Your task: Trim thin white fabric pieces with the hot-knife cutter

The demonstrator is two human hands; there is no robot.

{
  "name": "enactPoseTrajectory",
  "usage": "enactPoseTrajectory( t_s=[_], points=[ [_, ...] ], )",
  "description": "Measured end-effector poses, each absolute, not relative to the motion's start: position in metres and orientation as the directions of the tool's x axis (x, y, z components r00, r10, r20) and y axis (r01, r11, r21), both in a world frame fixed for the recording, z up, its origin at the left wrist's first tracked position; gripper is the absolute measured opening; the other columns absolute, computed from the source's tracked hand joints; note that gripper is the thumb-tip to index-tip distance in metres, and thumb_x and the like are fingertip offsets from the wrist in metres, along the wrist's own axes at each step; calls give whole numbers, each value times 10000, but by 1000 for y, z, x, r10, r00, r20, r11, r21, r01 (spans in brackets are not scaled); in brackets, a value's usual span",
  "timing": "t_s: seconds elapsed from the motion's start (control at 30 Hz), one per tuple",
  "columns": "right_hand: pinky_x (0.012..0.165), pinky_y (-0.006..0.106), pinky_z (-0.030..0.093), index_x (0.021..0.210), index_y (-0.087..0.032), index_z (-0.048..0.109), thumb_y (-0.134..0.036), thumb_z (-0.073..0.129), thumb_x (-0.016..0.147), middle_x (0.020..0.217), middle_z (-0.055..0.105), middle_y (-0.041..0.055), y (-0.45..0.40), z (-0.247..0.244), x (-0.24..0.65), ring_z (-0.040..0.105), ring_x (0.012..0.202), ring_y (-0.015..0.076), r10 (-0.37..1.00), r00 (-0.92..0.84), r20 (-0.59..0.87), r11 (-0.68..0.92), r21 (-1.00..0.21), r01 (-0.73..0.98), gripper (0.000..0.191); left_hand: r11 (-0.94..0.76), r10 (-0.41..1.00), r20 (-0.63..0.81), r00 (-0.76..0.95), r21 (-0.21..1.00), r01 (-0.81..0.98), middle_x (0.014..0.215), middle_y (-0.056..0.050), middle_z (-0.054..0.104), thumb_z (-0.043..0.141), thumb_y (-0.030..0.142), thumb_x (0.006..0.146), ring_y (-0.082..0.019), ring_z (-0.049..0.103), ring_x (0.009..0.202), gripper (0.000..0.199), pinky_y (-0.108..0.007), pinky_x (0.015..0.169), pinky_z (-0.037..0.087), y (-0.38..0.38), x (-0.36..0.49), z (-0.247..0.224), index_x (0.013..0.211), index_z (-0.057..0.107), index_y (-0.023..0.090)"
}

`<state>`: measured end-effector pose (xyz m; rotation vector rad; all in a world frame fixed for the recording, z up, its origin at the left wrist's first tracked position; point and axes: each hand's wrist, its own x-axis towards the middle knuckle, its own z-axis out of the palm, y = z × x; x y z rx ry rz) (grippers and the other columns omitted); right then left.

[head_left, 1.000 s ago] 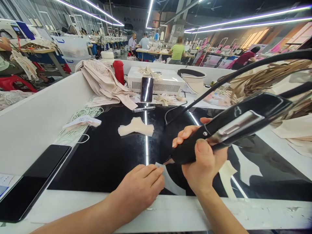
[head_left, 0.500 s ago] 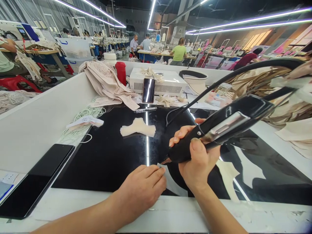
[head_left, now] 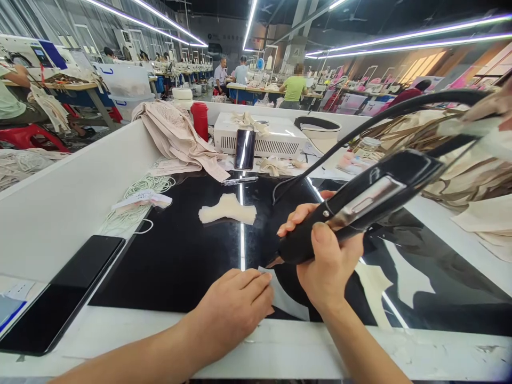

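My right hand [head_left: 330, 256] is wrapped round a black handheld tool [head_left: 360, 208] with a silver lever and a thick cable. Its narrow copper-coloured tip points down and left, close to my left fingertips. My left hand [head_left: 236, 306] has its fingers together at the upper corner of a thin pale grey piece [head_left: 290, 301] lying on the glossy black sheet [head_left: 168, 266]. The fingers cover part of that piece. Whether the tool tip touches it I cannot tell. Beyond my hands lies a small stack of cream fabric pieces [head_left: 228, 209].
A dark phone [head_left: 60, 293] lies at left, beside pale green cord [head_left: 148, 186]. A white vented box [head_left: 260, 133], an upright phone [head_left: 244, 149], a red cup [head_left: 199, 121] and draped beige fabric [head_left: 180, 138] line the back. Cut pieces [head_left: 374, 290] lie at right. People sit at distant tables.
The tool and my right hand have shifted very slightly. My left hand stays on the pale grey piece. The whole view has moved a little.
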<state>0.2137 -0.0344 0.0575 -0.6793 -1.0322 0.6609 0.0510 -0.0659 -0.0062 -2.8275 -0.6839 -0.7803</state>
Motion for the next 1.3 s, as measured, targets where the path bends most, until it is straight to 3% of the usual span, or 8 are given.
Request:
enactPoseTrajectory(
  t_s=[0.23, 0.43, 0.97, 1.3],
  points=[
    [672, 367, 607, 1191, -267, 625, -393, 826, 865, 853, 716, -23, -57, 68, 243, 681, 696, 169, 745, 349, 569, 607, -795, 1, 403, -864, 444, 470, 763, 1, 503, 1213, -99, 748, 525, 286, 1096, -246, 708, 1053, 221, -373, 766, 538, -60, 44, -4, 1177, 646, 120],
    [547, 333, 569, 1170, -270, 627, -434, 818, 852, 804, 674, -37, -71, 63, 252, 636, 605, 158, 731, 413, 543, 607, -794, -30, 405, -861, 441, 463, 769, -24, 508, 1241, -98, 745, 433, 289, 1125, -258, 704, 1070, 284, -388, 790, 545, -59, 42, -1, 1174, 662, 129],
    [510, 328, 577, 1182, -264, 606, -389, 766, 877, 795, 647, -37, -71, 56, 251, 628, 601, 155, 723, 417, 551, 613, -790, -18, 367, -859, 428, 445, 787, -71, 508, 1254, -111, 747, 397, 292, 1136, -262, 714, 1071, 319, -391, 805, 546, -59, 40, 2, 1192, 665, 128],
    [495, 296, 567, 1157, -274, 650, -414, 813, 844, 771, 668, -42, -81, 59, 251, 614, 576, 145, 731, 424, 535, 627, -772, -107, 379, -860, 426, 447, 786, -69, 505, 1234, -114, 751, 350, 285, 1145, -260, 724, 1060, 357, -382, 785, 557, -58, 41, 5, 1177, 664, 119]
  ],
)
